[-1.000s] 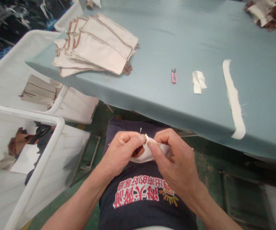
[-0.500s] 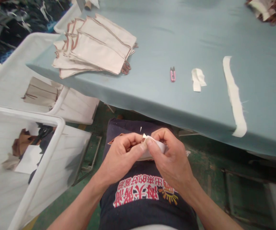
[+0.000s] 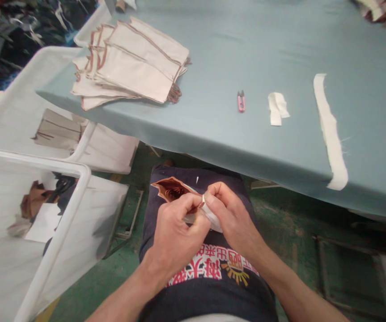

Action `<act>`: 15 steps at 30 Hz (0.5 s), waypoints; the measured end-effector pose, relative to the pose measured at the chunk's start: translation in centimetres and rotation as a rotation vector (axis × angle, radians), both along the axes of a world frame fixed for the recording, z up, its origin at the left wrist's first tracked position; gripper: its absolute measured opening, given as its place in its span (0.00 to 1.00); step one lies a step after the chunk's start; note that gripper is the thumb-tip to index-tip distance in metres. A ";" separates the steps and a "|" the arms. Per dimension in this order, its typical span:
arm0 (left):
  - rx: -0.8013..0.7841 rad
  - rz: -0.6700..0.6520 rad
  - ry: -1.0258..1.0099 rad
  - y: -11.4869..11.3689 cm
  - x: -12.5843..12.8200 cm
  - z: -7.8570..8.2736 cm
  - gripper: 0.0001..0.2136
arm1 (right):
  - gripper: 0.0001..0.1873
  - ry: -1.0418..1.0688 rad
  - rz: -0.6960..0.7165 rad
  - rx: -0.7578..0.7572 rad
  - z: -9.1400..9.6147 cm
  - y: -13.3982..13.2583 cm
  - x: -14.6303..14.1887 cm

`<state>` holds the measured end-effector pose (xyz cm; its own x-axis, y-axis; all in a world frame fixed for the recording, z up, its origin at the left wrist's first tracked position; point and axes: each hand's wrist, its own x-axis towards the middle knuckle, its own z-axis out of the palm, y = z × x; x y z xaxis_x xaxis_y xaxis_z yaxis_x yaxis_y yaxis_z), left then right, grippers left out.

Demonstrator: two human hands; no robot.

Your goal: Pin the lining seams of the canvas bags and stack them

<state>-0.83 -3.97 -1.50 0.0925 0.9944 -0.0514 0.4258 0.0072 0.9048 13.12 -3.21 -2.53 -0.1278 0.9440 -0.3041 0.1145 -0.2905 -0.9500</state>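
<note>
Over my lap, my left hand [image 3: 181,221] and my right hand [image 3: 231,212] are both closed on a cream cloth bag [image 3: 171,184] with brown inside and edges. The bag's open end points to the upper left, past my left hand, and something brown and coiled shows in it. My fingertips pinch its edge close together at a small white bit, and the fingers cover much of the bag. On the table beyond lie pink thread snips [image 3: 241,102], a short cream cloth scrap [image 3: 277,108] and a long frayed cream strip [image 3: 329,129].
A pile of cream bags with brown edging [image 3: 142,62] lies on the left of the blue-green table [image 3: 226,138]. White bins [image 3: 87,179] with cloth pieces stand at left. More cream and brown pieces [image 3: 382,10] lie at the far right.
My left hand has turned and shifted slightly right and down, so the bag's brown open end now shows. My right hand still pinches the edge beside it.
</note>
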 end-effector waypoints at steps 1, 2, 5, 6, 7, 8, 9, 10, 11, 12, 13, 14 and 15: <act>0.030 0.014 0.027 -0.2 0.2 -0.3 0.09 | 0.12 -0.018 -0.002 0.013 -0.1 -0.1 -0.1; 0.052 0.027 0.049 -0.3 0.4 -0.6 0.09 | 0.12 -0.051 -0.002 0.030 -0.2 -0.1 -0.2; 0.052 0.024 0.048 -0.1 0.5 -1.3 0.09 | 0.13 -0.149 0.008 0.072 -0.7 0.1 -0.4; 0.032 0.013 0.027 0.1 0.4 -1.4 0.09 | 0.13 -0.163 0.019 0.079 -0.8 0.3 -0.4; 0.005 -0.002 0.002 0.4 0.2 -1.5 0.09 | 0.13 -0.163 0.033 0.087 -0.9 0.6 -0.4; -0.023 -0.022 -0.024 0.7 -0.1 -1.4 0.09 | 0.13 -0.151 0.055 0.093 -0.9 1.0 -0.3; -0.047 -0.049 -0.048 1.1 -0.4 -1.2 0.08 | 0.13 -0.134 0.078 0.097 -1.0 1.4 -0.2; -0.068 -0.081 -0.072 1.5 -0.8 -0.9 0.07 | 0.13 -0.116 0.101 0.102 -0.9 1.8 -0.1; -0.082 -0.118 -0.096 2.0 -1.3 -0.5 0.07 | 0.13 -0.097 0.119 0.110 -0.8 2.2 0.1; -0.096 -0.159 -0.117 2.4 -1.7 0.0 0.07 | 0.13 -0.080 0.125 0.129 -0.6 2.5 0.3; -0.109 -0.203 -0.136 2.9 -2.0 0.6 0.07 | 0.14 -0.072 0.118 0.167 -0.4 2.7 0.6; -0.118 -0.241 -0.150 3.3 -2.4 1.2 0.08 | 0.14 -0.070 0.108 0.221 -0.1 3.0 0.9; -0.125 -0.275 -0.156 3.7 -2.7 1.9 0.08 | 0.14 -0.069 0.098 0.293 0.3 3.1 1.2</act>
<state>-3.53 -0.31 0.39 0.3728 0.9179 -0.1358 0.2835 0.0267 0.9586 14.32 -0.07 -2.21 -0.2114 0.9769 -0.0321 0.1957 0.0101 -0.9806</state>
